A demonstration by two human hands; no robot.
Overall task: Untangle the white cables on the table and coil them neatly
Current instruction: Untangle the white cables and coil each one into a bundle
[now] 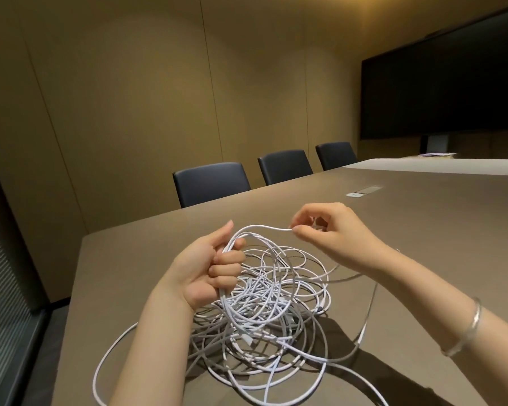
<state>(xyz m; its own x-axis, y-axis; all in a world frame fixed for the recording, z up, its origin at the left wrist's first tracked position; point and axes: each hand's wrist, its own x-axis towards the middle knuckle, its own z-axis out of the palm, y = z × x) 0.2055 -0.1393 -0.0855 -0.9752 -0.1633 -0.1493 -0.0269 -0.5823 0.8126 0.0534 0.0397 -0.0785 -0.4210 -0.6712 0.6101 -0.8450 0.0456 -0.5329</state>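
A: Starting at the left, why is the left hand fisted like that?

B: Its fingers are curled around several gathered loops, likely so the turns already collected don't slide back into the white cables heaped on the table just below.

A: And the strand arching across between the hands?

B: It runs from that bundle to the right hand, whose thumb and fingertips pinch it narrowly. I'd guess holding it taut helps trace where it enters the knot (most of the pile is still tangled, so the job looks early).

A: Further right?

B: A bracelet on that wrist, and loose cable trailing off toward the table's edge.
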